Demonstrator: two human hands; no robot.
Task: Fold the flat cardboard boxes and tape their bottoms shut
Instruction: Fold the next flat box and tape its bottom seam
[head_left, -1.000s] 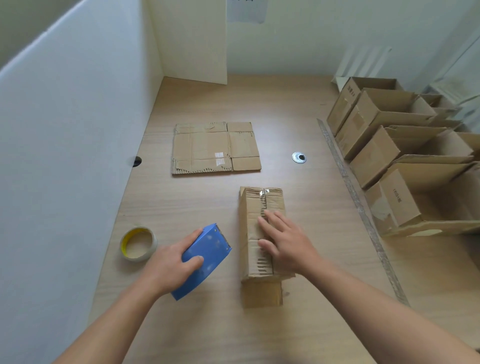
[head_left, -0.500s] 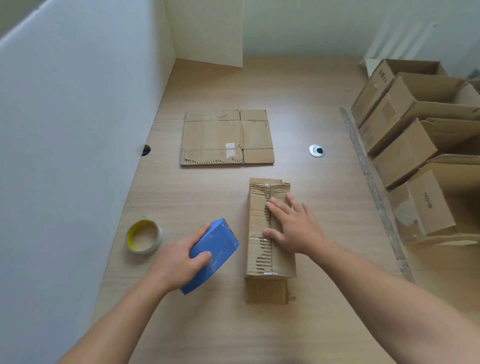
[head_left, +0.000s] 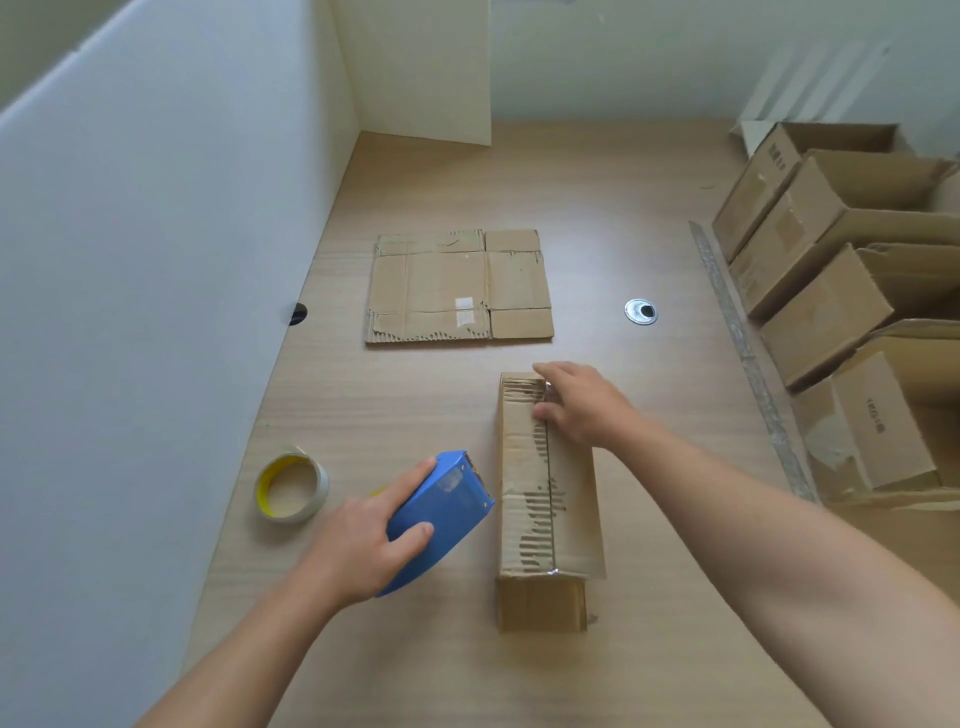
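Wooden table (head_left: 415, 405), right fingers (head_left: 551, 370) flat on box (head_left: 524, 467), far end, left fingers (head_left: 410, 480) gripping dispenser (head_left: 447, 506)

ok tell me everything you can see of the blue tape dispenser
The blue tape dispenser looks like hard plastic: a rounded shell with a flat front face, a paler window and a toothed edge on top. The left hand holds it from behind, finger along the top, thumb on the near side. It points at the folded cardboard box, just left of it; whether they touch is unclear.
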